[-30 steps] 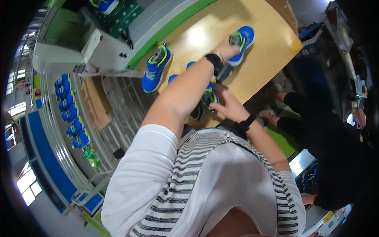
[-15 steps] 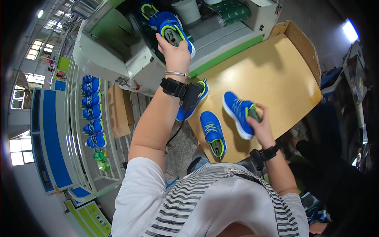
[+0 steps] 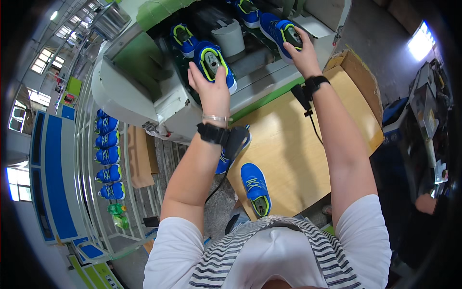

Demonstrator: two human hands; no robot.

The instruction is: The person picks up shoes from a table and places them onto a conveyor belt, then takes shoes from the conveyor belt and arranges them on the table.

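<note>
A blue sneaker [image 3: 226, 73] with a lime collar and a shoe last inside lies at the machine's opening. My left hand [image 3: 210, 89] is at its heel, fingers spread, the thumb overlapping the collar. Farther right, my right hand [image 3: 304, 54] grips the heel of another blue sneaker [image 3: 273, 28], its toe pointing into the opening. Two more sneakers sit deeper inside, one at the left [image 3: 184, 42] and one at the top [image 3: 249, 17]. On the tan board lies a single sneaker [image 3: 252, 182]; another sneaker [image 3: 223, 163] is partly hidden by my left wrist.
The white and green machine [image 3: 126, 89] holds a grey block [image 3: 228, 38] between the shoes. A cardboard edge [image 3: 363, 77] rises behind the tan board [image 3: 308, 164]. On the left, a rack [image 3: 139, 212] carries a row of blue sneakers [image 3: 107, 155] and a green bottle [image 3: 118, 214].
My right hand has carried its sneaker from the board up to the machine's opening. My left hand has drawn back slightly from its sneaker, its fingers loosened. The view has shifted.
</note>
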